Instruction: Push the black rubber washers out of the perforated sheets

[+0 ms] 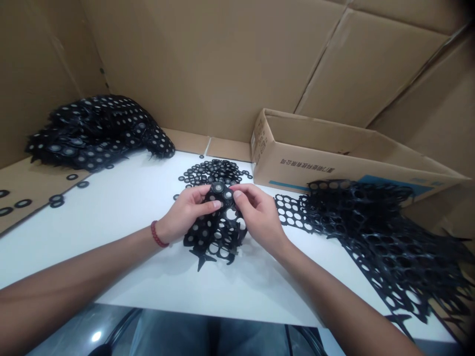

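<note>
Both hands hold a black perforated rubber sheet (217, 232) over the white table (141, 237), its lower end resting on the tabletop. My left hand (185, 212), with a red bead bracelet at the wrist, grips the sheet's left side, thumb on top. Gripping the right side is my right hand (256, 212), thumb pressed near a round ring at the sheet's top edge. Just beyond the hands lies a small pile of loose black rings (213, 173).
A heap of black sheets with rings in them (96, 131) lies at the far left. Emptied perforated sheets (382, 232) sprawl at the right. An open cardboard box (334, 153) stands behind them. Cardboard walls surround the table; stray rings (22, 202) lie on cardboard at the left.
</note>
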Tool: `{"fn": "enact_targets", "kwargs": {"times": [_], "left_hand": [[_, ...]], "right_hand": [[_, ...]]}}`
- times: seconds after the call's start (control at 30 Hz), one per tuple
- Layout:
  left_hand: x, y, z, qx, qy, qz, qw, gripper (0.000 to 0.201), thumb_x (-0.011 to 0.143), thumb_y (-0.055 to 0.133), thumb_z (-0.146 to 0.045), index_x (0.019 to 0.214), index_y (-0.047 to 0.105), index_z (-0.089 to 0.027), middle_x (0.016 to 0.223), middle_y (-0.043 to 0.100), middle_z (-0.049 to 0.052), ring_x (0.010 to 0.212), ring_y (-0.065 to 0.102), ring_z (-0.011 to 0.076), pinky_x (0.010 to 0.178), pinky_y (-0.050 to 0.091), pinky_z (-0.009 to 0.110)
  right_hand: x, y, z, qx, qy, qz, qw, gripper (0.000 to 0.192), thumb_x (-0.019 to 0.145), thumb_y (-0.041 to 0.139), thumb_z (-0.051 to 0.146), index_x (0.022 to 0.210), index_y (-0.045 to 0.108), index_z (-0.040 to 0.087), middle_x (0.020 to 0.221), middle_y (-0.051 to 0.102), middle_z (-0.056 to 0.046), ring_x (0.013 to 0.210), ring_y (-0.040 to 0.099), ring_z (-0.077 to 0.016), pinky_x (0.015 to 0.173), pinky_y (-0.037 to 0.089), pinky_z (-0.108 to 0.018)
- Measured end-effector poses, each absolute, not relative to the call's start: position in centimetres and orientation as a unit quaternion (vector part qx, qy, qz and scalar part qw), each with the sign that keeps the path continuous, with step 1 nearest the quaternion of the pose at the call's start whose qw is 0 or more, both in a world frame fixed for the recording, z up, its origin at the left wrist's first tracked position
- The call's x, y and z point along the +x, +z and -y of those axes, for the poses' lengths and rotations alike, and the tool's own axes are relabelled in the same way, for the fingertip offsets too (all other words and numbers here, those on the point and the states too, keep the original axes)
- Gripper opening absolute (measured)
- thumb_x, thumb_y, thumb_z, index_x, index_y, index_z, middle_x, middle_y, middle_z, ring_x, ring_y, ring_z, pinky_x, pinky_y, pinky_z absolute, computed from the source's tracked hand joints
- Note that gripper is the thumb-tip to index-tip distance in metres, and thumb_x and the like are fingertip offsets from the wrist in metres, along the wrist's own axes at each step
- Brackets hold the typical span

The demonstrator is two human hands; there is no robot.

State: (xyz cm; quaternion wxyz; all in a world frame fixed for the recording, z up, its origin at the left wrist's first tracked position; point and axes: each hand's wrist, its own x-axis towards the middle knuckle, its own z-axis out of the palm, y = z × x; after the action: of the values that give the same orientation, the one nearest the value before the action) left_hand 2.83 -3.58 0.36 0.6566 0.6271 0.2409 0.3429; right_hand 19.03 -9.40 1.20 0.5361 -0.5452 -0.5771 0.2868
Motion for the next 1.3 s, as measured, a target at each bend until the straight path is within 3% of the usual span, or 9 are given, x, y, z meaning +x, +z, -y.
{"fn": "enact_targets", "kwargs": {"times": [0.1, 0.3, 0.47, 0.57, 0.67, 0.83, 1.03, 1.17, 1.3], "left_hand": [[3.0, 0.5, 3.7, 0.667, 0.362, -0.269, 0.593, 0.020, 0.078, 0.066, -0.030, 0.090, 0.062, -0.015, 0.083, 0.063, 0.001, 0.078, 0.056, 0.0135, 0.071, 0.045, 0.023], [3.1, 0.4, 4.0, 0.717, 0.381, -0.313, 0.493, 0.024, 0.085, 0.055, -0.039, 0.098, 0.058, -0.019, 0.075, 0.054, -0.002, 0.063, 0.047, 0.0104, 0.060, 0.040, 0.022], [3.1, 0.7, 3.9, 0.755, 0.397, -0.292, 0.433, 0.022, 0.088, 0.049, -0.038, 0.089, 0.059, -0.018, 0.084, 0.057, 0.000, 0.081, 0.052, 0.0140, 0.075, 0.041, 0.024], [3.1, 1.0, 3.8, 0.749, 0.394, -0.302, 0.440, 0.024, 0.087, 0.051, -0.039, 0.083, 0.059, -0.017, 0.086, 0.059, 0.001, 0.083, 0.052, 0.0152, 0.077, 0.040, 0.026], [3.0, 1.1, 3.7, 0.722, 0.392, -0.329, 0.466, 0.027, 0.084, 0.054, -0.041, 0.074, 0.058, -0.016, 0.075, 0.056, -0.001, 0.072, 0.048, 0.0132, 0.069, 0.038, 0.025], [3.0, 0.8, 3.8, 0.660, 0.391, -0.327, 0.552, 0.031, 0.080, 0.060, -0.043, 0.066, 0.056, -0.015, 0.063, 0.048, -0.003, 0.063, 0.041, 0.0105, 0.062, 0.035, 0.024], [3.0, 0.6, 3.9, 0.632, 0.389, -0.310, 0.594, 0.027, 0.078, 0.063, -0.041, 0.072, 0.063, -0.014, 0.068, 0.054, -0.001, 0.065, 0.044, 0.0105, 0.063, 0.037, 0.023], [3.0, 0.6, 3.9, 0.630, 0.404, -0.300, 0.592, 0.023, 0.078, 0.064, -0.037, 0.076, 0.065, -0.015, 0.070, 0.054, -0.001, 0.068, 0.045, 0.0105, 0.065, 0.038, 0.022], [3.0, 0.6, 3.8, 0.616, 0.410, -0.307, 0.599, 0.022, 0.077, 0.065, -0.037, 0.080, 0.066, -0.016, 0.076, 0.060, 0.001, 0.073, 0.051, 0.0132, 0.068, 0.041, 0.024]], "right_hand": [[19.1, 1.4, 9.2, -0.547, 0.326, 0.563, 0.526, 0.014, 0.079, 0.059, 0.027, 0.087, 0.064, 0.017, 0.076, 0.065, -0.002, 0.061, 0.056, -0.0120, 0.059, 0.047, -0.026], [19.6, 1.0, 9.3, -0.528, 0.174, 0.639, 0.532, 0.010, 0.079, 0.058, 0.017, 0.084, 0.066, 0.019, 0.080, 0.065, -0.001, 0.070, 0.057, -0.0126, 0.065, 0.047, -0.026], [19.7, 1.0, 9.6, -0.498, 0.116, 0.694, 0.507, 0.015, 0.083, 0.053, 0.014, 0.089, 0.065, 0.020, 0.085, 0.065, -0.001, 0.075, 0.057, -0.0127, 0.069, 0.047, -0.027], [19.6, 0.9, 9.6, -0.518, 0.109, 0.681, 0.506, 0.015, 0.083, 0.054, 0.017, 0.095, 0.061, 0.022, 0.090, 0.065, -0.002, 0.076, 0.058, -0.0138, 0.072, 0.048, -0.029], [19.4, 0.8, 9.6, -0.538, 0.037, 0.671, 0.509, 0.011, 0.082, 0.057, 0.019, 0.092, 0.059, 0.021, 0.090, 0.062, -0.004, 0.084, 0.056, -0.0175, 0.078, 0.047, -0.034], [19.2, 0.4, 9.6, -0.524, -0.058, 0.698, 0.484, 0.013, 0.084, 0.056, 0.020, 0.092, 0.066, 0.022, 0.094, 0.062, -0.007, 0.092, 0.053, -0.0205, 0.085, 0.045, -0.039], [18.7, 0.3, 9.8, -0.524, 0.036, 0.690, 0.498, 0.019, 0.085, 0.052, 0.018, 0.095, 0.067, 0.023, 0.094, 0.064, -0.005, 0.091, 0.056, -0.0191, 0.085, 0.046, -0.038], [18.7, 0.9, 9.8, -0.554, 0.179, 0.626, 0.520, 0.015, 0.082, 0.056, 0.023, 0.094, 0.066, 0.020, 0.096, 0.067, -0.004, 0.092, 0.060, -0.0179, 0.086, 0.047, -0.036], [19.0, 1.7, 9.7, -0.566, 0.304, 0.559, 0.524, 0.016, 0.076, 0.063, 0.028, 0.086, 0.066, 0.017, 0.086, 0.068, -0.004, 0.079, 0.062, -0.0159, 0.076, 0.049, -0.031]]}}
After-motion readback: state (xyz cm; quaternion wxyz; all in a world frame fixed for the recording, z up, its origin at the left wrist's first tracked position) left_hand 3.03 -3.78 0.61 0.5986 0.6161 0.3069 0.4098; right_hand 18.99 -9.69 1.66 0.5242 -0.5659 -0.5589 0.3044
